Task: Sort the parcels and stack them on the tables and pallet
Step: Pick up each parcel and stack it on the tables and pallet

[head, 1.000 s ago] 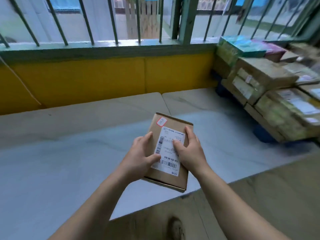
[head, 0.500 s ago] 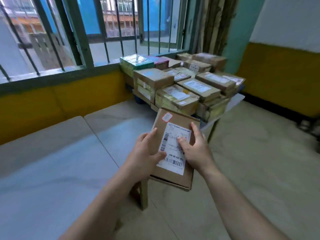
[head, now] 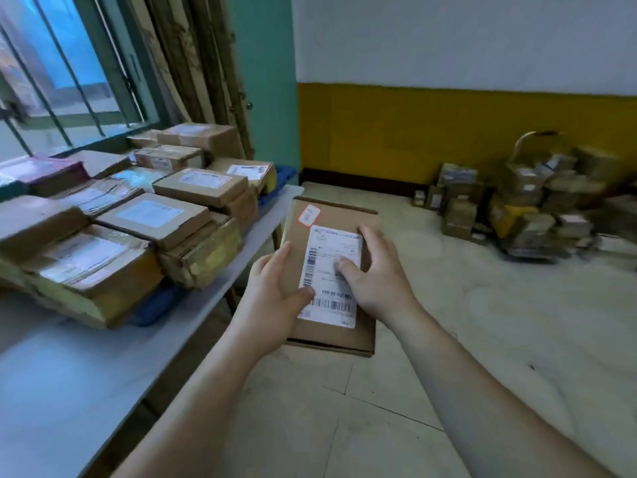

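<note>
I hold a flat brown cardboard parcel (head: 344, 215) with a white shipping label and a small red-edged sticker, in front of me over the floor, just right of the table's end. My left hand (head: 272, 294) grips its left edge with the thumb on the label. My right hand (head: 375, 274) grips the right edge, thumb also on the label. Several stacked parcels (head: 155, 219) lie on a blue pallet (head: 151, 307) on the grey table (head: 62, 381) to my left.
A heap of loose parcels (head: 531, 201) sits on the floor against the yellow-and-white wall at the right. A barred window (head: 62, 74) and curtain stand behind the table. Tiled floor (head: 482, 339) lies between me and the heap.
The view has swung right, from the bare tabletop past the stacked parcels to the table's end and the floor heap. Both hands keep the same hold on the parcel.
</note>
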